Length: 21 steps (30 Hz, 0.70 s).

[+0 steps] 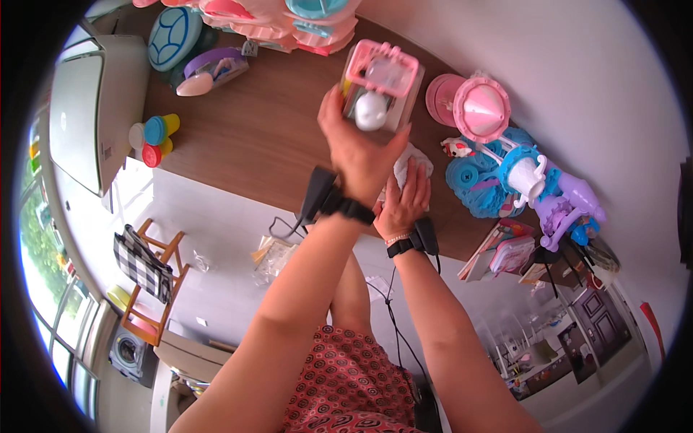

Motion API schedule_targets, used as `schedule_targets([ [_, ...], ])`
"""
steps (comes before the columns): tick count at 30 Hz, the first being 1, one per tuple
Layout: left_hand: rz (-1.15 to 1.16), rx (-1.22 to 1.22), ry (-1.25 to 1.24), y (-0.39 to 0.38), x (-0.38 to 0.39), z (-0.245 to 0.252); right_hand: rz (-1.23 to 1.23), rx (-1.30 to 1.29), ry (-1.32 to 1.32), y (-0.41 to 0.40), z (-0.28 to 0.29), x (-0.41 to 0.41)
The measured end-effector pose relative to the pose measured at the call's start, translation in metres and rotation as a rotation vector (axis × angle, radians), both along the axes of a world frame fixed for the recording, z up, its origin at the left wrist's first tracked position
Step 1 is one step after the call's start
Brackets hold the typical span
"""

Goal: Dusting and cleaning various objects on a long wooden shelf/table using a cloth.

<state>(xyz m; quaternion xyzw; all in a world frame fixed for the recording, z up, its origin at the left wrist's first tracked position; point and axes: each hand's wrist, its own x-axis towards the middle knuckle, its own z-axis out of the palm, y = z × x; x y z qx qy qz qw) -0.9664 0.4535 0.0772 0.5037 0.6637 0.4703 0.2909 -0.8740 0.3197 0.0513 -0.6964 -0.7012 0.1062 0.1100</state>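
Note:
My left hand (360, 154) grips a clear plastic box (409, 105) at its near end, fingers on one side and thumb on the other. Inside or on top of the box are a pink plastic basket-like piece (382, 67) and a rounded white object (371, 110). My right hand (403, 203) lies flat on a crumpled white cloth (414, 158), close to the near edge of the brown wooden table (243, 140). Fingers and palm hide part of the cloth. Both wrists wear black straps.
On the right stand a pink toy tower (482, 111), blue toy parts (465, 178) and purple toy pieces (574, 192). Small colored tubs (156, 131) and a white printer (100, 113) are at left. Pink toys (249, 19) line the far side. A cable (392, 319) hangs below.

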Motion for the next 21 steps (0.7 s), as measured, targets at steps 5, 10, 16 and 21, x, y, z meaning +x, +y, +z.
schedule_targets([
  [5,0.041,-0.052,-0.106,-0.051,-0.068,0.013,-0.112,0.005,0.127,0.037,0.006,-0.036],
  [10,0.017,-0.181,0.048,-0.067,-0.108,0.039,-0.217,0.188,0.183,0.157,-0.006,-0.052],
  [16,0.042,-0.143,0.056,-0.054,-0.111,0.040,-0.226,0.300,0.078,0.216,-0.013,-0.064],
  [21,0.034,-0.131,0.013,-0.040,-0.105,0.039,0.138,0.260,0.068,0.196,-0.012,-0.040],
])
